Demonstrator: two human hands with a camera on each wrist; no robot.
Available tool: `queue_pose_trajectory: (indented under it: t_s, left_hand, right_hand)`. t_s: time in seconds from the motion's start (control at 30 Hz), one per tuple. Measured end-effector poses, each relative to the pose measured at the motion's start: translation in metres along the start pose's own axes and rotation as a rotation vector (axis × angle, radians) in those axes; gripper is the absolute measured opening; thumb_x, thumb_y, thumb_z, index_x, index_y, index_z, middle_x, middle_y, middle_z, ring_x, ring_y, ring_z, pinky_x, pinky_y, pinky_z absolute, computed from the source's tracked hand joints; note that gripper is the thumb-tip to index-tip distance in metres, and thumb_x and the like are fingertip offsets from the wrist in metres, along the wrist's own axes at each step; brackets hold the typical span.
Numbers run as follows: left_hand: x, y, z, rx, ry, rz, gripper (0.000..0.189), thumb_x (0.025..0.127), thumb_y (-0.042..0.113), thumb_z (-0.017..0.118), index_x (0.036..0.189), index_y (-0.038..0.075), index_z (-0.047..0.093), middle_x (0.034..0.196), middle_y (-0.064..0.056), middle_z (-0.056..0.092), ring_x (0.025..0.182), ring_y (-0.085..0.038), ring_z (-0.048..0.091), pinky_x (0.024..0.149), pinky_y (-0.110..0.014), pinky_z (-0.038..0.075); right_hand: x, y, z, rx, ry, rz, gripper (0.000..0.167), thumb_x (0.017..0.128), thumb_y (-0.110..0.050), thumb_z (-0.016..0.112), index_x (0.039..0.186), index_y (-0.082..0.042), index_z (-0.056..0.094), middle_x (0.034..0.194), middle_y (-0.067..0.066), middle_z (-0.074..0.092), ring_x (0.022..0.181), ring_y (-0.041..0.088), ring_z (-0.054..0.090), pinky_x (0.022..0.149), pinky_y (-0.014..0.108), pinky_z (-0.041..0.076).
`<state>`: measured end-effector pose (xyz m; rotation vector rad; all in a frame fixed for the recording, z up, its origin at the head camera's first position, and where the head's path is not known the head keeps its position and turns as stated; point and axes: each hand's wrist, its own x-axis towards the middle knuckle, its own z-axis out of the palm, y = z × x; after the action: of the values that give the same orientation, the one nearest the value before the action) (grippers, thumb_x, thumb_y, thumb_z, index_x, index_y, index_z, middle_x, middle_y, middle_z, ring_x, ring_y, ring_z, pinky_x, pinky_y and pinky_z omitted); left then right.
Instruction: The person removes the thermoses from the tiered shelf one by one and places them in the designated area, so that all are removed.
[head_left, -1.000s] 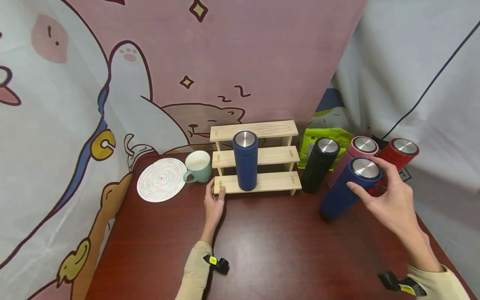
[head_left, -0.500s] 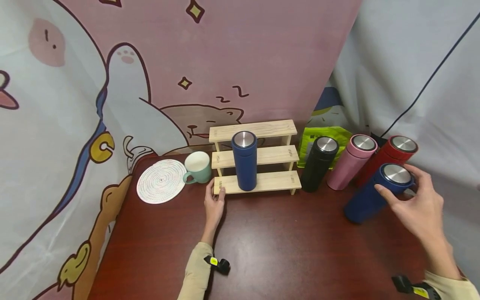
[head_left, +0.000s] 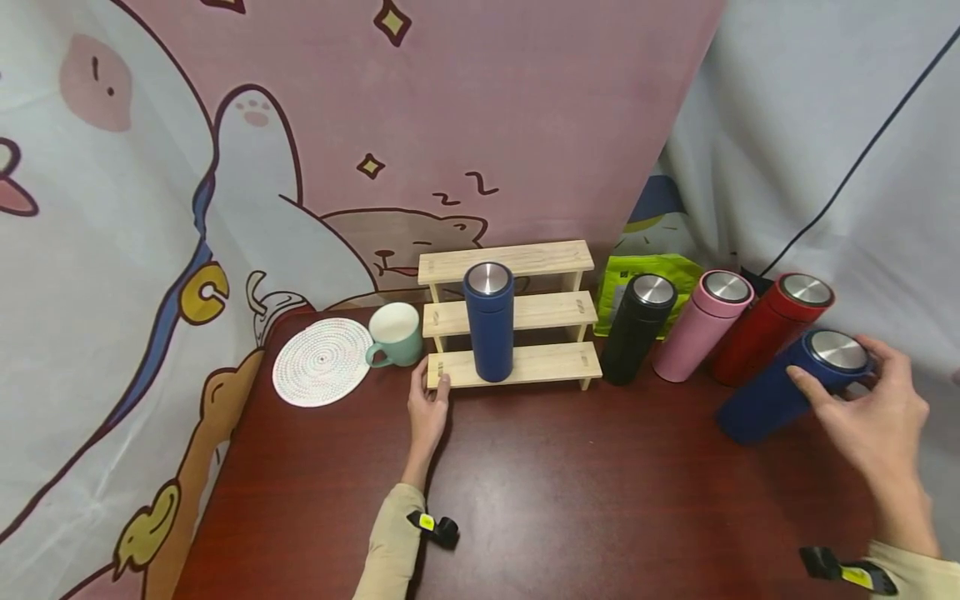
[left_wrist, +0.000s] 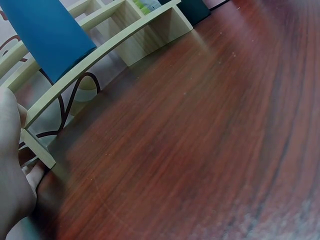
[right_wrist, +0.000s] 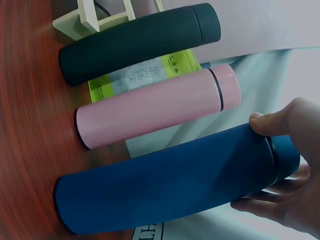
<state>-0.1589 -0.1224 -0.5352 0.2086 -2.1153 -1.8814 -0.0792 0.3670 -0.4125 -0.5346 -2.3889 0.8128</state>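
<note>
My right hand [head_left: 873,408] grips a dark blue thermos [head_left: 780,396] near its steel-topped lid, at the right of the table. In the right wrist view the thumb lies along one side of this blue thermos [right_wrist: 165,182] and the fingers along the other. My left hand [head_left: 428,412] holds the left end of the lowest step of a three-step wooden rack [head_left: 555,363]. The left wrist view has the thumb over the step's end and fingers below. On that lowest step stands a second blue thermos [head_left: 492,329], upright.
Black [head_left: 637,333], pink [head_left: 701,329] and red [head_left: 768,333] thermoses stand in a row right of the rack, a green bag [head_left: 613,279] behind them. Left of the rack are a teal mug [head_left: 405,340] and a round woven mat [head_left: 322,362]. Curtains rise behind the table.
My right hand has carried the blue thermos rightward, past the pink one to the front of the red one. The left hand keeps its place on the rack.
</note>
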Motion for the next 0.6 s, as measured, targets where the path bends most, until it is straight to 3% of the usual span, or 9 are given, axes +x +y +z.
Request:
queue_pose_trajectory:
  t_s: [0.2,0.27,0.33,0.4,0.47,0.53,0.6]
  left_hand:
    - [0.000,0.000,0.000,-0.023,-0.008,0.002,0.051,0.099,0.004,0.062,0.147,-0.004,0.046,0.141,-0.026,0.057,0.127,-0.036,0.057,0.105,-0.055,0.045]
    - [0.000,-0.001,0.000,-0.021,-0.006,0.009,0.051,0.099,0.003,0.062,0.146,-0.004,0.046,0.141,-0.026,0.058,0.128,-0.036,0.056,0.105,-0.055,0.045]
    - [0.001,-0.002,0.000,-0.018,-0.005,0.013,0.051,0.099,0.003,0.062,0.146,-0.005,0.046,0.141,-0.027,0.058,0.128,-0.036,0.056,0.105,-0.055,0.046]
    - [0.000,-0.001,0.000,-0.011,-0.006,0.015,0.051,0.099,0.003,0.061,0.146,-0.005,0.046,0.142,-0.027,0.057,0.129,-0.036,0.055,0.105,-0.056,0.045]
    - [0.000,0.000,0.000,-0.008,-0.005,0.016,0.050,0.099,0.003,0.061,0.146,-0.005,0.046,0.142,-0.027,0.056,0.130,-0.036,0.055,0.104,-0.056,0.045]
    - [0.000,0.001,0.000,-0.006,-0.007,0.012,0.051,0.099,0.003,0.062,0.146,-0.005,0.046,0.143,-0.027,0.056,0.131,-0.036,0.055,0.105,-0.056,0.045]
    - [0.000,-0.001,0.000,0.002,-0.009,0.007,0.051,0.099,0.004,0.062,0.146,-0.005,0.046,0.144,-0.026,0.055,0.131,-0.036,0.054,0.105,-0.055,0.046]
  right_hand:
    - [0.008,0.008,-0.001,0.000,0.026,0.013,0.080,0.086,-0.028,0.080,0.153,-0.015,0.039,0.146,0.021,0.055,0.079,-0.033,0.027,0.075,-0.004,0.026]
    - [0.009,0.009,-0.001,-0.012,0.022,0.032,0.080,0.087,-0.028,0.080,0.154,-0.016,0.038,0.147,0.020,0.054,0.088,-0.030,0.036,0.078,-0.004,0.027]
    - [0.011,0.009,-0.001,-0.030,0.007,0.052,0.081,0.088,-0.028,0.078,0.155,-0.016,0.035,0.149,0.021,0.053,0.105,-0.014,0.056,0.083,-0.003,0.028]
    - [0.012,0.008,-0.001,-0.039,-0.020,0.081,0.082,0.090,-0.027,0.077,0.157,-0.017,0.032,0.151,0.021,0.049,0.122,0.015,0.063,0.092,0.000,0.030]
    - [0.013,0.008,-0.001,-0.069,-0.052,0.099,0.084,0.090,-0.028,0.076,0.158,-0.016,0.028,0.150,0.025,0.050,0.115,0.034,0.065,0.088,0.001,0.034]
    - [0.014,0.008,-0.002,-0.086,-0.082,0.093,0.086,0.090,-0.028,0.075,0.159,-0.014,0.025,0.145,0.032,0.051,0.104,0.036,0.065,0.076,0.005,0.036]
    - [0.014,0.007,-0.003,-0.106,-0.109,0.076,0.088,0.091,-0.029,0.074,0.159,-0.010,0.022,0.140,0.037,0.051,0.098,0.038,0.060,0.072,0.017,0.035]
